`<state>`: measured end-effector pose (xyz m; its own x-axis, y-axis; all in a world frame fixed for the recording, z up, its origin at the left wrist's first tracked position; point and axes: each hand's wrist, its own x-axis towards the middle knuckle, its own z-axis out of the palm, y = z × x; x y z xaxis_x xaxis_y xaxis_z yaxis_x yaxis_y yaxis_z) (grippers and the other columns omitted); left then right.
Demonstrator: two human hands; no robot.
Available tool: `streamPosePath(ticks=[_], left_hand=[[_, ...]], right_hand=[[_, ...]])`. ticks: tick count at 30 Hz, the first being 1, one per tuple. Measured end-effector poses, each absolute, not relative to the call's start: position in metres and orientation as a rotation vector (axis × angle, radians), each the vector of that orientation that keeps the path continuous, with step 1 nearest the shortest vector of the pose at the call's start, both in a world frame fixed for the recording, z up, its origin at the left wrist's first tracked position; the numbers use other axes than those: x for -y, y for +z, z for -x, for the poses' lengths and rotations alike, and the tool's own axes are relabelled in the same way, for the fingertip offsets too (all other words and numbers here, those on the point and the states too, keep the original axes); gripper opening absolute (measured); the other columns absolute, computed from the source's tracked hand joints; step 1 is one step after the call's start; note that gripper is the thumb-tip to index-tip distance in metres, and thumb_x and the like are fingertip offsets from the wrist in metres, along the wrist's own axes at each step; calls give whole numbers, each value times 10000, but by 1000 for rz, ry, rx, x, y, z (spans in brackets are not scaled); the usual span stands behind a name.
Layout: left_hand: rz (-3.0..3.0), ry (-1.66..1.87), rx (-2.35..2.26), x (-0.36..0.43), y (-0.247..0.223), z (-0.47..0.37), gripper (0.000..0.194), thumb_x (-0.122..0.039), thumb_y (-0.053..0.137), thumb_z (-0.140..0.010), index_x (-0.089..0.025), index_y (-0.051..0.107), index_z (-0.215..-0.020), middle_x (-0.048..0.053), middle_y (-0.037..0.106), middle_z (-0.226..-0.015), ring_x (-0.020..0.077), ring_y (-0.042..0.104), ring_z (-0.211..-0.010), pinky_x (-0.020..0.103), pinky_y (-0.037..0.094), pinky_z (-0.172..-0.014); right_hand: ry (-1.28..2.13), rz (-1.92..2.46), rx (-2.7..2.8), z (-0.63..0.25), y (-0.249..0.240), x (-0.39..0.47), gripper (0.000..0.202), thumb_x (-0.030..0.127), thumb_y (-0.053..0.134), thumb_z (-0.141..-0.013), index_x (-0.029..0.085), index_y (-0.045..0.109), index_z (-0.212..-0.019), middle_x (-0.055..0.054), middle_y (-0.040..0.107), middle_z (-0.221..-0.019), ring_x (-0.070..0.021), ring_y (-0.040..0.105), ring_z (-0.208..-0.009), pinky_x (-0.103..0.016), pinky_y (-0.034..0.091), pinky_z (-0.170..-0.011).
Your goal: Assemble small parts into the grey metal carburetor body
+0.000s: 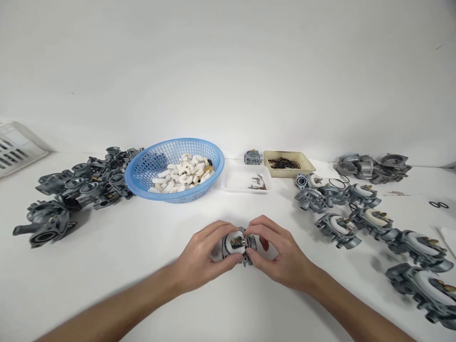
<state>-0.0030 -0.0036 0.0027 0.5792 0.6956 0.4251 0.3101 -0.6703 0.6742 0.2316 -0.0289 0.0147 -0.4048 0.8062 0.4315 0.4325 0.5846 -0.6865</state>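
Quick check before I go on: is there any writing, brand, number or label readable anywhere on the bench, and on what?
None can be read.
The metal part held between left hand and right hand: any marks too small to tell.
Blue basket, tan tray, white crate: no lettering shows.
Grey castings and finished parts: no stamps legible.

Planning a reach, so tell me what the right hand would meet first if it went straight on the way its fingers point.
The right hand points left, across the metal part it grips. It would meet the left hand first, whose fingers hold the same part from the other side.
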Motion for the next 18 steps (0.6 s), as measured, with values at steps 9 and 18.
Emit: streamPosePath(ticks=[9, 18], left_hand=[[-2266, 919, -803, 3, 2, 4, 403, -274, 722, -932, -247, 557, -1298, 60, 660, -1189, 198, 653, -1059, 321, 544, -929], [-2269, 918, -795, 4, 3, 4, 386, -262, 713, -934, -246, 559, -1288, 57, 661, -1180, 192, 656, -1044, 313, 546, -917]], right_hand=[[631, 975, 2036, -231, 12, 27, 234, 148, 632, -892, 243, 626, -1106, -31, 613, -1028, -106, 508, -608, -287, 519, -588], [609, 984, 2044, -231, 13, 28, 231, 148, 626, -890, 246, 623, -1099, -28, 617, -1025, -104, 504, -599, -291, 513, -587]])
